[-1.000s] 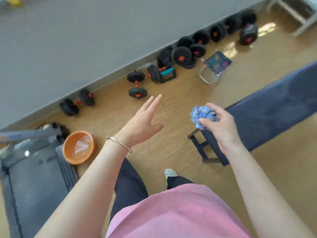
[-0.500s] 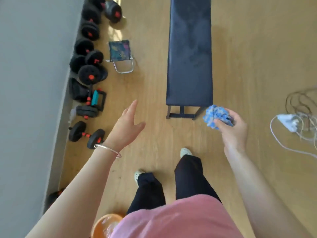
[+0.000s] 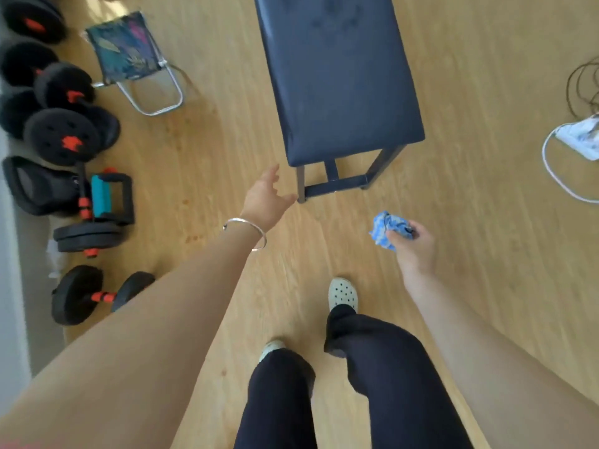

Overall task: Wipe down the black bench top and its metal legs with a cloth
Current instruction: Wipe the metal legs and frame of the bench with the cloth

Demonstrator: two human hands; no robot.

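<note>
From the head view, I stand on the wooden floor [image 3: 486, 238] just short of the near end of the black bench top [image 3: 340, 76]. Its metal legs [image 3: 334, 183] and low crossbar show beneath that end. My right hand [image 3: 413, 246] grips a crumpled blue cloth [image 3: 389, 230], held in the air, apart from the bench. My left hand [image 3: 264, 197] reaches forward with its fingers loosely spread and holds nothing. Its thumb lies close to the left leg, though I cannot tell if it touches.

The cloth is a tight wad, so I judge it would wipe only a thin stripe and leave patches unless I spread it out. A hard push could slide the bench on this smooth floor. The white power strip [image 3: 580, 137] and its cables lie to my right and the dumbbells [image 3: 61, 134] to my left, so a careless sidestep round the bench could trip me.

As for containers, I see no bucket or basin here, only a folding stool [image 3: 129, 50] by the weights.
</note>
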